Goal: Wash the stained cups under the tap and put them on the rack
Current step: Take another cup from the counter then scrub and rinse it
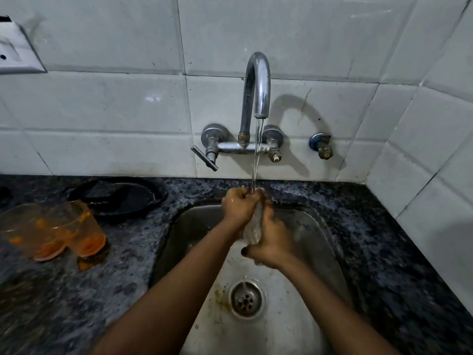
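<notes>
Both hands are held together over the sink [302, 221], directly under the running stream from the tap [257, 85]. The left hand [239, 207] is uppermost, fingers curled shut around the top of a clear cup [253, 228]. The right hand [271, 242] wraps the lower part of the same cup from the right side, thumb pointing left across its base. The cup is clamped between the two hands and mostly hidden by them; it appears to be tilted steeply, but its exact orientation cannot be confirmed. Water strikes at the point where the left fingers meet the cup's top.

Both forearms enter from the bottom edge and converge above the drain [246, 299], which lies below the hands.

Count of cups visible: three. One is in the hands. Two stained cups [76, 226] stand on the dark speckled counter [384, 252] to the left of the sink, well apart from the hands. Both are upright, just beside each other, and carry orange residue on walls and base.

One black dish [128, 198] lies behind these two cups, near the tiled wall [102, 111].
</notes>
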### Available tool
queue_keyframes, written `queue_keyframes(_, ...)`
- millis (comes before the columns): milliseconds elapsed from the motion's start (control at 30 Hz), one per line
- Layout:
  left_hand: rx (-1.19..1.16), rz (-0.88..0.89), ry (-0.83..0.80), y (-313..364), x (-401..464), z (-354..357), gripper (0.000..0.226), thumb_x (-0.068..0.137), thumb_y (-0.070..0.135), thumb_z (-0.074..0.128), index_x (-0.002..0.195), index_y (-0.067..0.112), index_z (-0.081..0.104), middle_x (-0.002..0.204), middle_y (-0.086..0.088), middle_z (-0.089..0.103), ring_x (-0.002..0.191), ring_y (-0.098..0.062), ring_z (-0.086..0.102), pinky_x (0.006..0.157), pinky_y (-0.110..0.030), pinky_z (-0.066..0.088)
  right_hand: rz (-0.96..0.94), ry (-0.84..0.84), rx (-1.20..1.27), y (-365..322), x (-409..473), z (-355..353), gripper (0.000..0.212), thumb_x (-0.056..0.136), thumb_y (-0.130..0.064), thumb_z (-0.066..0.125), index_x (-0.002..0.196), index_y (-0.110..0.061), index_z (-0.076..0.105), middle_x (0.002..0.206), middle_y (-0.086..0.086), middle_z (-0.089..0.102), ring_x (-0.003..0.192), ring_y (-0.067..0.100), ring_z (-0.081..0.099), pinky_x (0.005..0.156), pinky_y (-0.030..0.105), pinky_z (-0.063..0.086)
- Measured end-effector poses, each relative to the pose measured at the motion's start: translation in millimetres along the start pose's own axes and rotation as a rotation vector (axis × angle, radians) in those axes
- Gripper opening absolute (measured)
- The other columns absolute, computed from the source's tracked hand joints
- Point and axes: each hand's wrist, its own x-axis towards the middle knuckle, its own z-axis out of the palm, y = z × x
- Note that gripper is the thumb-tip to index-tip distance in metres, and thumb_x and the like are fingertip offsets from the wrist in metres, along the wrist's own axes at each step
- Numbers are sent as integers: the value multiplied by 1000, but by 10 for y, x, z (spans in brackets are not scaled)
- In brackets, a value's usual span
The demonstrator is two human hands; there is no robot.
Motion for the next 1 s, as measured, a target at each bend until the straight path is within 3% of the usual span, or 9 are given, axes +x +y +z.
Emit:
queue_keyframes(200, -352, -24, -76, -56, -59, -125, 41, 78, 23, 72, 46, 23, 46, 38, 9, 44, 38, -4, 42, 42, -18, 42, 113, -423, 1014, 243, -67, -84, 54, 68, -7, 75, 117, -10, 52, 97, 22, 67, 76, 32, 68, 72, 51, 55)
queue_keyframes(267, -245, 22, -133, -37, -61, -132, 36, 80, 23, 69, 51, 18, 50, 46, 5, 48, 44, -7, 47, 47, -21, 45, 134, -364, 957, 230, -59, -62, 59, 69, -4, 74, 121, -9, 46, 98, 20, 67, 74, 29, 68, 63, 44, 58)
queue_keyframes(367, 93, 73, -188, 93, -43, -89, 34, 86, 27, 62, 57, 12, 53, 54, -4, 53, 52, -16, 53, 57, -28, 48, 84, -24, 175, 96, -10, -10, 86, 57, -18, 82, 126, -18, 32, 107, 9, 61, 83, 22, 64, 57, 27, 53)
queue_keyframes(433, 217, 106, -65, 114, -30, -60, 39, 88, 30, 59, 53, 15, 50, 53, -7, 53, 51, -19, 53, 58, -30, 47, -4, 126, -185, 65, 6, 17, 98, 56, -26, 83, 131, -22, 21, 108, 9, 61, 90, 29, 64, 67, 34, 56)
queue_keyframes(633, -382, -26, -88, 85, -82, -197, 37, 86, 23, 61, 51, 17, 51, 42, 6, 49, 40, -8, 45, 42, -19, 44, 81, -485, 1059, 190, -54, -145, 57, 57, -18, 82, 108, -6, 61, 93, 15, 70, 79, 31, 70, 69, 44, 58)
queue_keyframes(733, -210, 71, -149, 149, -63, -222, 33, 88, 24, 60, 57, 13, 55, 53, -2, 53, 41, -3, 49, 46, -18, 45, 127, -332, 941, 84, -62, -83, 51, 64, -15, 77, 109, -7, 55, 84, 13, 71, 67, 28, 69, 59, 38, 57)
queue_keyframes(867, 125, 70, -79, 188, -58, -185, 32, 85, 30, 63, 61, 12, 56, 60, -8, 57, 53, -15, 54, 58, -29, 50, -5, 184, -177, -107, -73, -11, 70, 58, -31, 79, 111, -20, 35, 92, 4, 65, 78, 26, 67, 54, 28, 47)
queue_keyframes(900, 113, 71, -43, 173, -63, -188, 32, 85, 31, 63, 59, 14, 55, 58, -7, 55, 53, -16, 53, 57, -30, 49, -41, 176, -220, -87, -70, -6, 75, 57, -32, 79, 115, -21, 33, 96, 4, 64, 83, 26, 66, 58, 30, 49)
queue_keyframes(1000, -188, 33, -74, 118, -74, -238, 32, 82, 26, 67, 55, 17, 53, 49, 1, 51, 47, -13, 47, 52, -25, 45, -15, -191, 611, 14, -58, -150, 80, 58, -17, 83, 125, -10, 39, 101, 9, 66, 84, 26, 65, 70, 41, 56)
